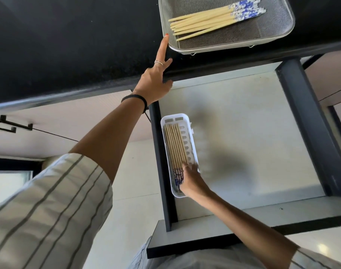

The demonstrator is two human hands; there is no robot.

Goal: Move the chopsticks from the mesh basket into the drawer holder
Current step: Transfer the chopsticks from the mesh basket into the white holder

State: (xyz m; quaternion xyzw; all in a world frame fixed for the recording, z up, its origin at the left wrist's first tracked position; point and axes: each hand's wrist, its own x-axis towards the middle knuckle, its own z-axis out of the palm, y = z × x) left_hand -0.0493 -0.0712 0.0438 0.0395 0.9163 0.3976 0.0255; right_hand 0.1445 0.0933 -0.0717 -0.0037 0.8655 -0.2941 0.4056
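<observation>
The head camera looks down on a black countertop (68, 35) with a faintly speckled face, its front edge running across the upper half of the view. Beneath it an open drawer (243, 123) juts toward the person, with a pale, bare floor and dark side walls. To the left are light cabinet fronts with a black bar handle (16, 126), and a pale floor lies below.

A mesh basket (282, 33) with a metal rim stands on the countertop at top right. In it lies a loose bundle of chopsticks (204, 21), cream shafts pointing left and blue-and-white patterned ends to the right.

The left hand (154, 80) reaches up over the counter edge. Its forefinger is stretched straight, the red-nailed tip touching or just beside the basket's left rim, a second finger is extended beside it, and the rest look folded under. It holds nothing. A ring sits on the forefinger and a black band on the wrist; the striped sleeve (39, 210) is pushed up the forearm.

A white slotted holder (187, 118) lies along the drawer's left wall. More chopsticks (174, 146) lie side by side within it, patterned ends nearest the person. The right hand (193, 181) rests over those ends at the holder's near right side; motion blur hides whether its fingers grip them.
</observation>
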